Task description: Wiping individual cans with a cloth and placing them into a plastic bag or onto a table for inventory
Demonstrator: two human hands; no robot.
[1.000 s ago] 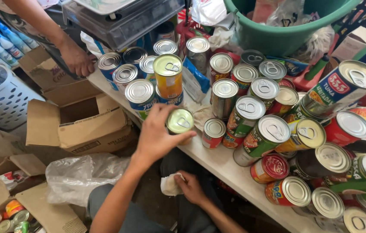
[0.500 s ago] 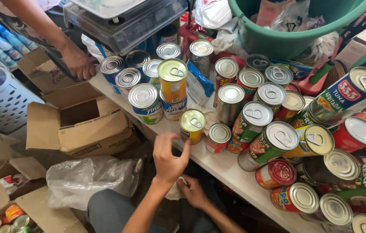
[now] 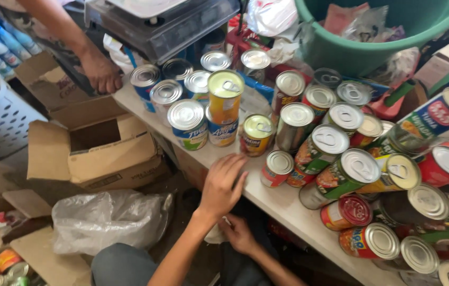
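Fingers of my left hand (image 3: 223,186) lie loosely spread, empty, on the table edge (image 3: 266,198), the upright yellow-lidded can (image 3: 256,134) just beyond them, right hand (image 3: 239,234) lower, farther

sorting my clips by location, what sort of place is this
Probably a small grocery stall or stockroom. Dozens of tin cans crowd a counter, open cardboard boxes sit on the floor, and a weighing scale stands at the back.
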